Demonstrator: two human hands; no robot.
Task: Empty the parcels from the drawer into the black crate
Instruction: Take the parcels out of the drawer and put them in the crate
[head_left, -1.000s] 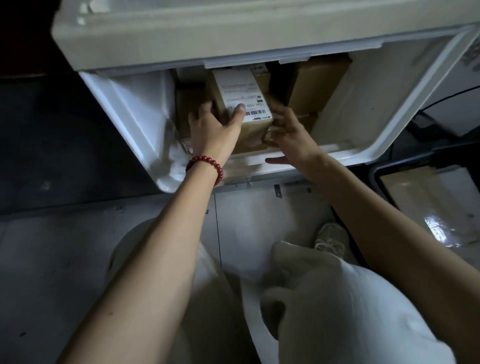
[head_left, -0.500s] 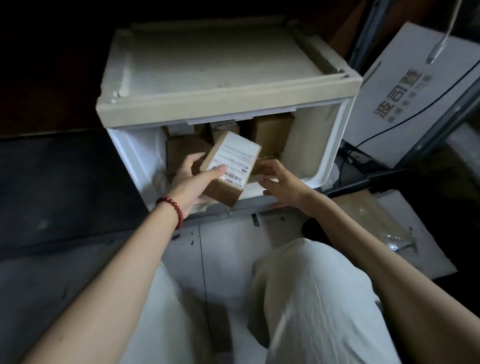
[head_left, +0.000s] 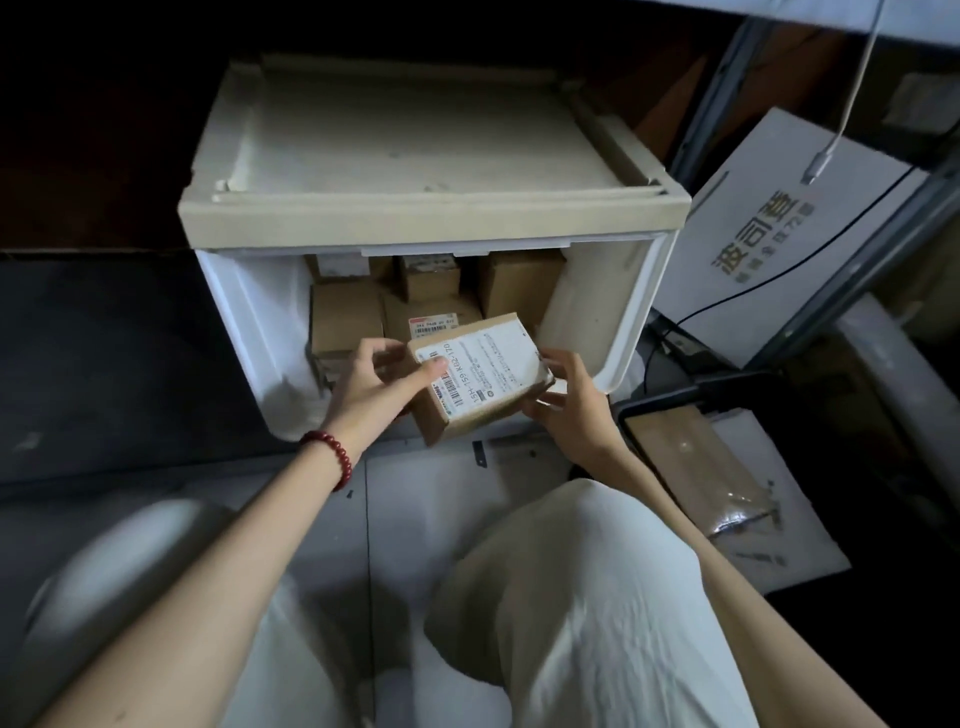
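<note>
My left hand (head_left: 375, 385) and right hand (head_left: 570, 401) both grip the labelled parcel (head_left: 480, 375), drawer (head_left: 244, 312) behind it, black crate (head_left: 655, 402) just right.

Pale tiled floor (head_left: 426, 483), dim light

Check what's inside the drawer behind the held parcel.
At least four brown cardboard parcels sit in the drawer. The held labelled parcel covers the drawer's front, so anything lying there is hidden.
</note>
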